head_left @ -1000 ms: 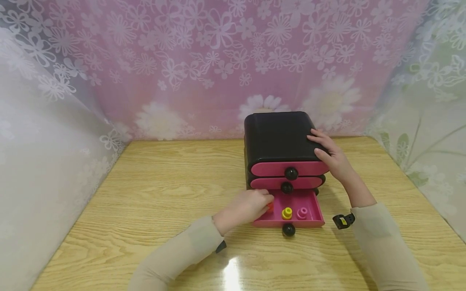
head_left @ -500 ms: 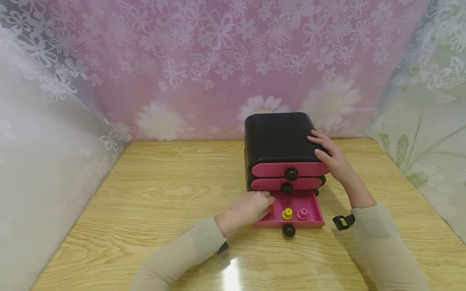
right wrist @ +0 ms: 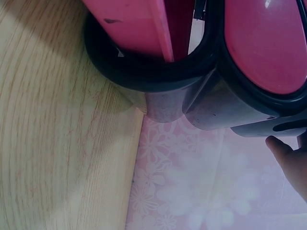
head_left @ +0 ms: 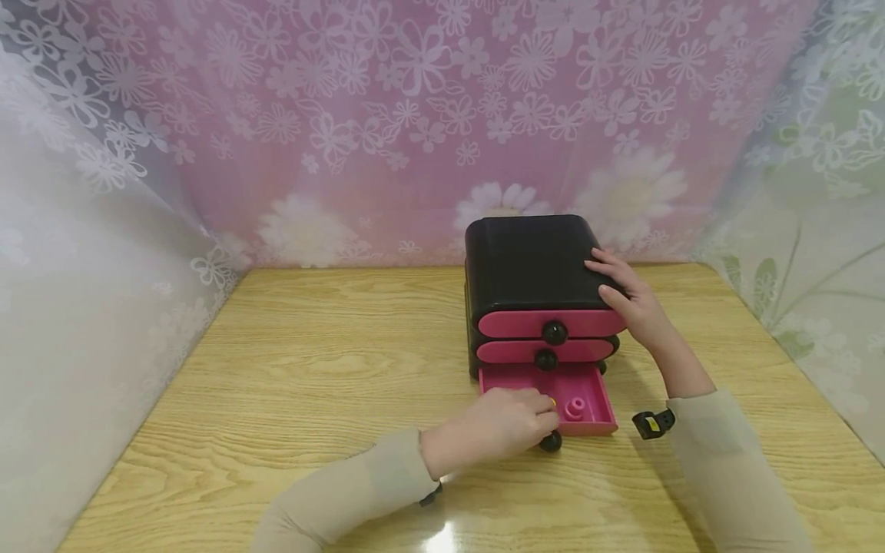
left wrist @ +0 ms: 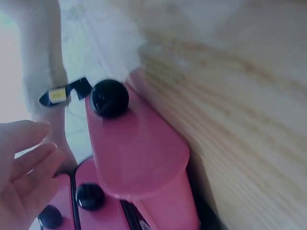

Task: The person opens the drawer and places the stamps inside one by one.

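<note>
A black drawer unit [head_left: 532,261] with pink fronts stands on the table, its bottom drawer [head_left: 601,399] pulled out. Over the front of this drawer is my left hand [head_left: 494,422]. Its fingers [left wrist: 29,167] are slightly bent, with a gap at the thumb and nothing visible between them in the left wrist view. A sliver of a yellow peg-like piece [head_left: 553,402] shows beside the fingertips. To its right in the drawer stands a pink peg-like piece [head_left: 575,408]. The drawer's left part is partly hidden by the hand. My right hand [head_left: 636,303] rests on the unit's top right edge.
Two upper drawers [head_left: 515,323] are closed, each with a round black knob [head_left: 555,332]. Another black knob [head_left: 550,441] sticks out from the pulled-out drawer. The wooden table [head_left: 332,346] extends to the left, with a flowered curtain [head_left: 387,153] behind.
My left hand has moved right, from the red piece at the drawer's left side to the yellow piece, which it now mostly covers. The red piece is out of sight. My right hand stays put.
</note>
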